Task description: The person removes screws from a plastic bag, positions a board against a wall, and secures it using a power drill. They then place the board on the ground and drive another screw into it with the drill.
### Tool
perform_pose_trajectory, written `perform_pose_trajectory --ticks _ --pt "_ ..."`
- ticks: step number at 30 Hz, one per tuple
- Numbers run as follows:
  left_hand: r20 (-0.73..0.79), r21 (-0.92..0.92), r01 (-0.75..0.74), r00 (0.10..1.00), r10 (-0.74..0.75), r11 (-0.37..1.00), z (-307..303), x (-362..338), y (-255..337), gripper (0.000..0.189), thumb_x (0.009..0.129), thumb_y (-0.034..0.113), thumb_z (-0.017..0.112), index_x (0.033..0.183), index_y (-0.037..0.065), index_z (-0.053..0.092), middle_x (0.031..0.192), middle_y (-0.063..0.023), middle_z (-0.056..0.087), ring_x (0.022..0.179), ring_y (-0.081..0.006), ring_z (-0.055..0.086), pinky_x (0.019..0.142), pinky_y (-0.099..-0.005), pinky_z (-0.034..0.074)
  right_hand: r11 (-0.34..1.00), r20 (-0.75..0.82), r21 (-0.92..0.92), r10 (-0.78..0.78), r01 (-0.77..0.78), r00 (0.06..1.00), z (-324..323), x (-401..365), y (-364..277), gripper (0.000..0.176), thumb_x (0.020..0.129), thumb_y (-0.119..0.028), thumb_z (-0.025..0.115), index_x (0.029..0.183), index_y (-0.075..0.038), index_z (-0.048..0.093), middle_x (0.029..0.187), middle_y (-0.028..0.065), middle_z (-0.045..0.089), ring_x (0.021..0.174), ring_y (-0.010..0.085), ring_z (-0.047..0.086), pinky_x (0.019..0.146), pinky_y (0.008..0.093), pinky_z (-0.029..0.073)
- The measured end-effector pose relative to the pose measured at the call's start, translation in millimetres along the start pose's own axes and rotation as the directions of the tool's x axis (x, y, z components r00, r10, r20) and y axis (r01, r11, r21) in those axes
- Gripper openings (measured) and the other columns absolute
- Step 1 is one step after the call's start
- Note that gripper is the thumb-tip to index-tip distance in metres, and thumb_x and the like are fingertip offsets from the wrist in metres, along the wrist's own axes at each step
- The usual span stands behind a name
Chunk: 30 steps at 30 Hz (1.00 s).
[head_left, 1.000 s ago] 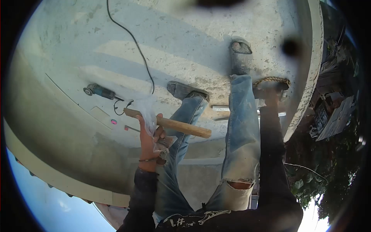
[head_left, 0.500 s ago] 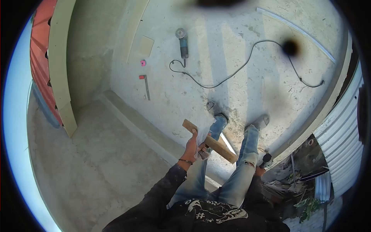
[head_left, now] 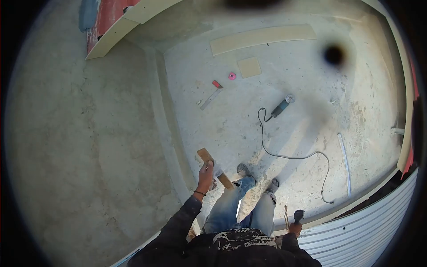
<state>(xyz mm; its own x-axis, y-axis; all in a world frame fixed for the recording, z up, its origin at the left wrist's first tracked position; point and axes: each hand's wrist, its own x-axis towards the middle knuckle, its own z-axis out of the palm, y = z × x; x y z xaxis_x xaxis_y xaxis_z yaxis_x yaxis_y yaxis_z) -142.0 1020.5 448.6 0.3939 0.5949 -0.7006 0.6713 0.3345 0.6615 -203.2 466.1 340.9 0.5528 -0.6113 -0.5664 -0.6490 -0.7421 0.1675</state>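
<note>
My left hand [head_left: 204,179] is closed around a wooden board [head_left: 204,155] in front of my left leg. The board's middle is hidden by the fingers and something pale, and its other end shows near my knee. Out to the right, my right hand [head_left: 295,228] grips a dark tool with a black head [head_left: 299,215], held upright above the wall edge; its exact kind is unclear. A short brown strip [head_left: 286,216] stands beside that hand.
On the concrete floor [head_left: 240,124] lie an angle grinder [head_left: 282,107] with its cord, a red-handled square [head_left: 211,95], a pink tape [head_left: 232,76], a square panel [head_left: 249,67] and a metal strip [head_left: 344,164]. Corrugated sheet [head_left: 369,227] borders the lower right.
The view has swung round, so the grinder and square appear farther right and turned. The board now sits farther left in view, still in my left hand. My right hand still holds the dark tool.
</note>
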Motion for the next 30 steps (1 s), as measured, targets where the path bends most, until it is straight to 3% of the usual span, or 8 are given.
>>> perform_pose_trajectory --ticks 2,4,5,7,9,14,19,30 --pt "-0.058 0.033 -0.03 0.998 0.032 0.999 -22.1 26.3 36.2 0.045 0.098 0.047 0.053 0.113 0.005 0.062 0.068 0.0003 0.052 0.055 -0.0093 0.05 0.051 -0.028 0.045 0.993 0.009 0.025 -0.118 0.117 0.993 -5.2 -3.7 -51.6 0.022 0.076 -0.019 0.062 0.083 0.002 0.068 0.086 0.0246 0.07 0.088 0.0434 0.068 0.076 0.0516 0.055" --pt "-0.098 0.118 -0.448 0.883 0.459 0.886 -36.4 65.8 62.1 0.044 0.099 0.043 0.053 0.111 0.003 0.062 0.075 -0.0002 0.059 0.067 -0.0134 0.055 0.065 -0.0306 0.047 0.988 0.024 0.03 -0.152 0.151 0.988 12.9 3.4 -96.8 0.023 0.077 -0.02 0.063 0.081 0.002 0.068 0.084 0.0241 0.07 0.085 0.0421 0.069 0.075 0.0504 0.055" --pt "-0.096 0.121 -0.414 0.9 0.426 0.902 -42.2 76.8 83.3 0.043 0.099 0.041 0.053 0.109 0.0 0.061 0.082 -0.0052 0.064 0.077 -0.0166 0.057 0.075 -0.032 0.046 0.984 0.061 0.048 -0.176 0.173 0.983 15.3 -4.3 -128.3 0.028 0.082 -0.026 0.06 0.083 0.001 0.067 0.085 0.0235 0.07 0.086 0.0409 0.069 0.075 0.0502 0.055" --pt "-0.072 0.224 -0.405 0.9 0.43 0.886 -52.2 100.7 132.2 0.043 0.099 0.041 0.053 0.11 0.0 0.061 0.083 -0.0085 0.064 0.077 -0.0164 0.057 0.075 -0.0317 0.046 0.967 0.113 0.102 -0.243 0.232 0.963 13.0 -30.4 -190.5 0.039 0.092 -0.035 0.054 0.083 0.001 0.066 0.082 0.0227 0.07 0.083 0.0397 0.07 0.073 0.0493 0.056" --pt "-0.014 0.29 -0.416 0.899 0.438 0.862 -53.4 128.9 174.9 0.043 0.098 0.042 0.052 0.112 0.002 0.061 0.089 -0.0169 0.066 0.082 -0.0203 0.063 0.077 -0.0327 0.048 0.956 0.215 0.172 -0.27 0.236 0.939 11.1 -52.7 -250.5 0.038 0.09 -0.033 0.056 0.082 0.003 0.066 0.08 0.0231 0.07 0.082 0.0391 0.07 0.073 0.0481 0.056" --pt "0.058 0.335 -0.475 0.872 0.486 0.814 -19.8 247.9 246.7 0.046 0.097 0.045 0.052 0.112 0.003 0.061 0.097 -0.0192 0.068 0.093 -0.0306 0.066 0.081 -0.0383 0.049 0.955 0.143 0.079 -0.293 0.285 0.945 46.3 -83.0 -384.8 0.029 0.074 -0.023 0.064 0.086 0.003 0.069 0.085 0.0253 0.07 0.087 0.042 0.069 0.075 0.0498 0.054" --pt "0.156 0.399 -0.477 0.877 0.454 0.783 21.6 370.3 293.8 0.046 0.096 0.047 0.052 0.116 0.006 0.06 0.1 -0.0213 0.068 0.097 -0.0391 0.064 0.082 -0.0433 0.05 0.957 0.351 0.191 -0.275 0.219 0.895 20.3 -126.6 -505.5 0.028 0.074 -0.021 0.064 0.09 0.002 0.065 0.089 0.0239 0.07 0.09 0.0422 0.068 0.073 0.0513 0.052" --pt "0.368 0.543 -0.502 0.863 0.346 0.674 80.0 506.5 365.5 0.048 0.096 0.051 0.048 0.119 0.011 0.06 0.1 -0.0181 0.07 0.095 -0.0408 0.065 0.08 -0.0473 0.051 0.96 0.289 0.272 -0.151 0.07 0.946 -29.4 -178.5 -650.1 0.029 0.081 -0.025 0.06 0.103 -0.006 0.064 0.094 0.0227 0.07 0.092 0.0428 0.067 0.077 0.0508 0.052"
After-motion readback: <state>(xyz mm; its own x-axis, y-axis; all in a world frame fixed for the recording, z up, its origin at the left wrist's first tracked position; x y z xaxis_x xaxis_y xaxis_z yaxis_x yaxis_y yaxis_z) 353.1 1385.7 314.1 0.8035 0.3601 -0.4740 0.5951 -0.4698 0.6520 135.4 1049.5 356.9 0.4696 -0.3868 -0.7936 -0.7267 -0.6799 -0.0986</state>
